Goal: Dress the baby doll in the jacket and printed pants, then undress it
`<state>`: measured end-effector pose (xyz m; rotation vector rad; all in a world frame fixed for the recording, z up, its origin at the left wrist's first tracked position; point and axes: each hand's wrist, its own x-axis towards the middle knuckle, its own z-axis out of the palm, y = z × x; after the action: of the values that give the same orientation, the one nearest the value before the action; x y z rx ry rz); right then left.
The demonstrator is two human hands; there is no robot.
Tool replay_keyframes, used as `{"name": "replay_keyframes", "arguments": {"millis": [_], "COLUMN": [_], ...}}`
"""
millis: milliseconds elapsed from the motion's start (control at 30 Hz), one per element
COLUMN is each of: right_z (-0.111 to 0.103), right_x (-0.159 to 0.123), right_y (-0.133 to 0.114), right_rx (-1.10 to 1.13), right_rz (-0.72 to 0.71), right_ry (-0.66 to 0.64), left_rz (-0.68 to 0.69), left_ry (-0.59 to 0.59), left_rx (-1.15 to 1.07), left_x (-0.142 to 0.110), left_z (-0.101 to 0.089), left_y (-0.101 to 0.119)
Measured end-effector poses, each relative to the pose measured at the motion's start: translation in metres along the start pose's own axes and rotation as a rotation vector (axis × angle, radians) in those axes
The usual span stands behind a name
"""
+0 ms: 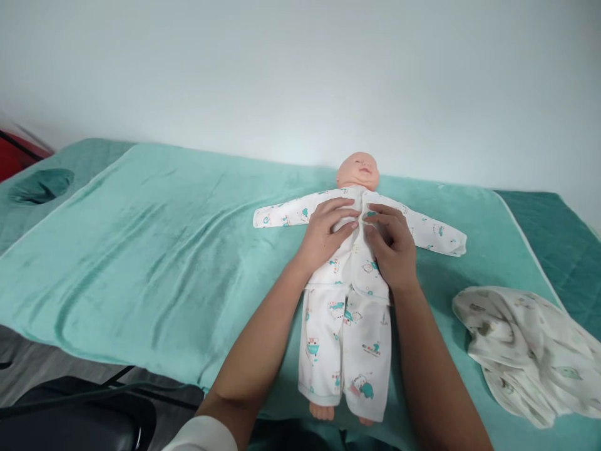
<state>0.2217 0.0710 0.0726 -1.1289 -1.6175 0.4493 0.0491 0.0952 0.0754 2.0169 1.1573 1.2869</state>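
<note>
A baby doll [357, 169] lies on its back on a teal blanket [154, 250], arms spread, dressed in a white printed top [291, 214] and matching trousers [347, 351]. My left hand [326, 232] rests on the doll's chest, fingers curled over the left flap of the top. Pressed against the right flap beside it is my right hand [392, 241], its fingers bent at the front opening. The fingertips of both hands meet at the centre seam and pinch the fabric.
A crumpled white printed cloth [526, 351] lies on the blanket at the right. Darker teal quilted bedding [558, 244] shows at the far right and far left. A black chair [70, 419] stands at the lower left, a red object [19, 153] at the left edge.
</note>
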Motion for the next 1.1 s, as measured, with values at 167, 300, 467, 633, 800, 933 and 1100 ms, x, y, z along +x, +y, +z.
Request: {"name": "replay_keyframes", "arguments": {"millis": [167,300,467,633,800,933,1100], "right_z": [0.002,0.002,0.002,0.002,0.001,0.000,-0.001], "right_x": [-0.002,-0.002,-0.001,-0.001,0.000,0.002,0.007], "right_y": [-0.004,-0.005,-0.006,-0.009,-0.004,0.001,0.004], "right_rx": [-0.025,-0.037,-0.056,-0.096,-0.047,-0.114,-0.231], "right_rz": [-0.035,-0.047,-0.079,-0.064,-0.034,-0.135,-0.111], "right_ry": [0.069,0.059,0.057,0.063,0.027,-0.097,-0.133], "left_rz": [-0.004,-0.030,-0.027,-0.006,0.038,0.068,0.122], "left_ry": [-0.019,-0.027,-0.043,-0.047,-0.029,-0.022,-0.002], "left_rx": [-0.032,-0.036,-0.029,-0.033,-0.022,0.013,0.043], "left_x": [0.001,0.001,0.000,0.000,-0.001,-0.002,-0.004], "left_z": [-0.001,-0.001,-0.002,-0.002,0.000,0.001,0.002], "left_y": [-0.001,-0.002,-0.002,-0.003,-0.005,-0.005,-0.006]}}
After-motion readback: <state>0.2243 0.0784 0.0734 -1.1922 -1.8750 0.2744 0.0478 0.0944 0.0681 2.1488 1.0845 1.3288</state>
